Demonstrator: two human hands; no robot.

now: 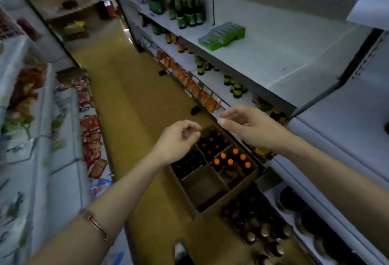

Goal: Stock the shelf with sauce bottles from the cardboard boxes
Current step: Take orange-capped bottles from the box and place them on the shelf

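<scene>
A cardboard box (219, 199) with dividers stands on the aisle floor against the right-hand shelving. Its compartments hold orange-capped sauce bottles (230, 162), red-capped bottles (212, 142) and dark bottles; one compartment shows only bare cardboard. My left hand (179, 141) hovers above the box's left side with fingers loosely curled, holding nothing. My right hand (246, 125) hangs above the box's far right corner, fingers relaxed and empty. The wide white shelf (284, 54) above is mostly bare, with green-labelled bottles (187, 9) at its far end.
A green shrink-wrapped pack (225, 35) lies on the white shelf. Gold-capped dark bottles (259, 231) stand on the floor near the box. Lower shelves hold orange packets (189, 79) and small dark jars (236, 88). Shelving with red packets (92, 136) lines the left. The yellow aisle floor (126, 96) runs ahead.
</scene>
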